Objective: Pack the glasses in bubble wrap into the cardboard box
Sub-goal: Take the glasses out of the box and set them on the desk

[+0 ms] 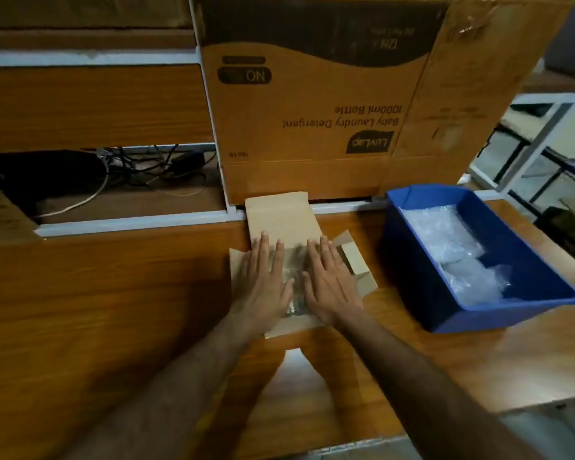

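Observation:
A small flat cardboard box (pixel 281 215) lies open on the wooden table, its lid flap pointing away from me. Inside it a bubble-wrapped bundle (pixel 294 280) shows between my hands; the glasses themselves are hidden by the wrap. My left hand (pixel 264 283) lies flat with straight fingers on the left part of the bundle and box. My right hand (pixel 329 282) lies flat beside it on the right part, fingers straight. A side flap (pixel 354 257) of the box stands up at the right.
A blue plastic bin (pixel 498 313) at the right holds more bubble-wrapped bundles (pixel 445 234). A large printed carton (pixel 312 94) stands right behind the small box. Cables (pixel 140 167) lie in a recess at the back left. The table edge (pixel 545 403) runs at lower right.

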Available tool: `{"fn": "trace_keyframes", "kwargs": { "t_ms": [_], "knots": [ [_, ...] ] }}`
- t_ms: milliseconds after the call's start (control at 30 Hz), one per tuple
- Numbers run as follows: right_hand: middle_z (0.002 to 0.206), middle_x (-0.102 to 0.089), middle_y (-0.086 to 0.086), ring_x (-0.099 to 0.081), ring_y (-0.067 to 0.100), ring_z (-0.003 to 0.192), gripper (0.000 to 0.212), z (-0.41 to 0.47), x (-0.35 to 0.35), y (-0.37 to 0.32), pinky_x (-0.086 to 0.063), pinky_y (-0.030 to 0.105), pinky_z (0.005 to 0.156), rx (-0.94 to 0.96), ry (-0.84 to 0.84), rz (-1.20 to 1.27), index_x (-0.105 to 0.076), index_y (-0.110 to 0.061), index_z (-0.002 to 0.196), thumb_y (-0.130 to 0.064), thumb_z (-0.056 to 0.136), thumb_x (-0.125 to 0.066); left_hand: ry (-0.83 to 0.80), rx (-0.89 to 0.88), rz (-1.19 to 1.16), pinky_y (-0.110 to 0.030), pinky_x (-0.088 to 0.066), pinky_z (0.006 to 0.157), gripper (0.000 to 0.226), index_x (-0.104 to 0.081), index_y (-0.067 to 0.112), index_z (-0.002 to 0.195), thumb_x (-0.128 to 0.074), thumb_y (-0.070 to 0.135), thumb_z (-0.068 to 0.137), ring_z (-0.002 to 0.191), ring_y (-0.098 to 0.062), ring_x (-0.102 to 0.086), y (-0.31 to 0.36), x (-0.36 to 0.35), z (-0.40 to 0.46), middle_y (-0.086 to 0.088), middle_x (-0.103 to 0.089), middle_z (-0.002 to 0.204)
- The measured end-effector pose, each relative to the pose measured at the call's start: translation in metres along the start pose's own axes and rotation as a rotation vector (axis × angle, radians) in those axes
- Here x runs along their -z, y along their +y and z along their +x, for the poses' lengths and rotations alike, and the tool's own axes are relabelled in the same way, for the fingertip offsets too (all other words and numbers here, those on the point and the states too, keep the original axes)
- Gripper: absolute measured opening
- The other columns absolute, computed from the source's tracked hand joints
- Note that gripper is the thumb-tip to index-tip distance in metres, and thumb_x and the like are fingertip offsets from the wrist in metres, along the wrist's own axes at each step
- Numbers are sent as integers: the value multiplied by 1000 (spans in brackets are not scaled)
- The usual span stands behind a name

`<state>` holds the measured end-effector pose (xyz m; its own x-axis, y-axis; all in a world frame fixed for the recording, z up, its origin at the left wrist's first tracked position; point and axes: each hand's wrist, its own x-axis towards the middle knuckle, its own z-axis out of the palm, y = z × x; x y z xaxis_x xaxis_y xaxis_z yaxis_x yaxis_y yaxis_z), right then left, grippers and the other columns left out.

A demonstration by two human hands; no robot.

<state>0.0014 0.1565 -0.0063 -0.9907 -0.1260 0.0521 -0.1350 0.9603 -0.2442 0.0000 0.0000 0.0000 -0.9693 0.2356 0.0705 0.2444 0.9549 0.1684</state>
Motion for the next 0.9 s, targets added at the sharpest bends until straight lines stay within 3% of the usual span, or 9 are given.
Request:
{"fn": "trace_keyframes", "kwargs": {
  "t_ms": [100,200,400,533,700,900],
  "knots": [
    [170,3,13,4,25,156,71,0,-2,-1,6,38,122,-7,-52,-75,4,-18,162,-52,106,-22,-2,-34,70,-42,5,123,78,5,19,162,-34,53,104,156,-29,10,2,-4,4,-12,15,169],
    [169,-6,13,-8,26,155,74,-4,4,-5,-2,36,122,-19,-125,-83,-1,-18,162,-53,105,-32,-25,-86,57,-42,-13,125,76,0,17,162,-37,51,105,156,-29,-6,4,-9,3,-12,-3,170],
    [159,-25,16,-31,31,145,97,4,1,-10,-36,42,114,-104,-200,-98,-4,-20,162,-49,93,-66,-187,88,-68,-45,-40,115,79,-5,17,161,-53,40,102,148,-32,-31,13,-13,13,-12,-23,165],
    [151,-32,15,-36,30,139,109,12,2,-9,-46,40,105,-126,-252,-136,-7,-19,160,-36,82,-81,-284,208,-118,-48,-56,94,84,-5,21,161,-59,40,99,130,-31,-54,20,-14,25,-12,-41,156],
    [151,-33,16,-36,30,139,100,18,4,-6,-46,39,106,-101,-323,-247,-19,-8,156,-26,81,-83,-406,354,-239,-50,-45,107,87,3,20,162,-57,39,102,143,-36,-39,30,-11,36,-15,-31,162],
    [146,-42,17,-41,30,131,75,22,5,-5,-50,37,93,-25,-346,-416,-35,-6,148,-35,90,-73,-343,365,-260,-52,-42,112,84,5,31,161,-53,48,101,149,-37,-30,32,-23,34,-15,-19,167]
  ]
}}
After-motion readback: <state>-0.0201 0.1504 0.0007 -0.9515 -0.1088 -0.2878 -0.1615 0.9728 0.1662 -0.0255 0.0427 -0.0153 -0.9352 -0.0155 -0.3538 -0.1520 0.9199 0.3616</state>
